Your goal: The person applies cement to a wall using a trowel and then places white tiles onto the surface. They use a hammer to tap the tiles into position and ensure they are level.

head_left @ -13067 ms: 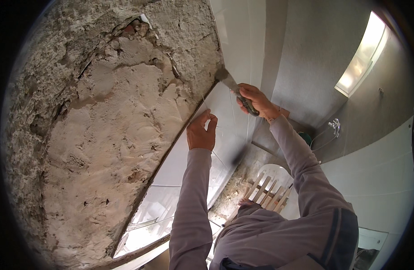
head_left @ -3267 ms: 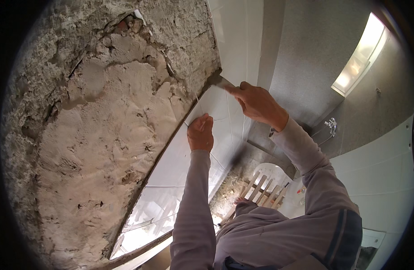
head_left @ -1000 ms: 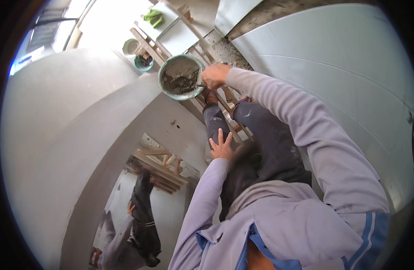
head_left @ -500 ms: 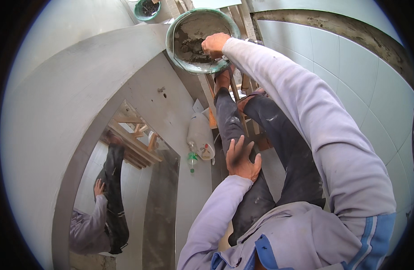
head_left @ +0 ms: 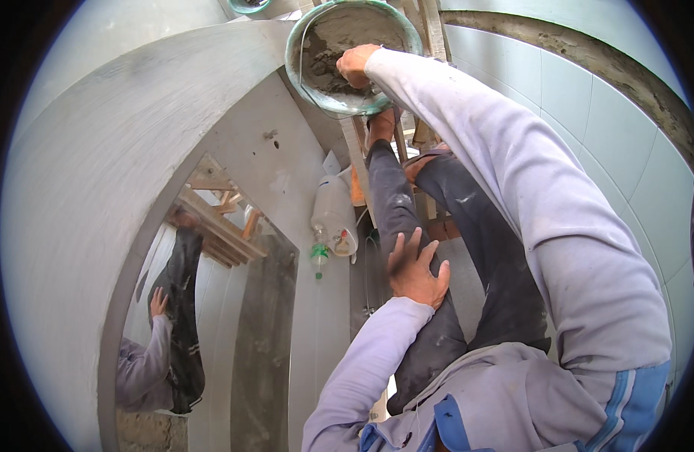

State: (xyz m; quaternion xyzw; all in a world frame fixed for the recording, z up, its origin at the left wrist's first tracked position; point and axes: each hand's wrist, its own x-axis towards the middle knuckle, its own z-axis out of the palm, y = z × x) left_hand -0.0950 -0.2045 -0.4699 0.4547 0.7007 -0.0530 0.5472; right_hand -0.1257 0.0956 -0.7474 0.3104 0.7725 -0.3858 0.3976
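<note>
My right hand [head_left: 356,66] is closed, its fingers curled down inside a green bucket [head_left: 293,66]. Whatever it grips is hidden beneath the hand. Grey wet mortar [head_left: 328,54] coats the bucket's inside and lies rough and scooped near my fingers. A thin wire handle [head_left: 305,81] hangs along the bucket's left side. My left hand [head_left: 418,273] rests with fingers spread on my dark trouser leg [head_left: 398,197], around the knee, holding nothing.
A mirror [head_left: 268,331] on the left wall reflects my arm and leg. Near it are a water heater-like white tank [head_left: 333,209] and a clear bottle with green label [head_left: 319,252]. Wooden planks [head_left: 358,162] stand under the bucket. Pale tiles [head_left: 562,90] cover the right wall.
The view has shifted, so the bucket sits slightly higher and farther right in the picture. My right hand stays closed in the bucket; my left stays spread on my leg.
</note>
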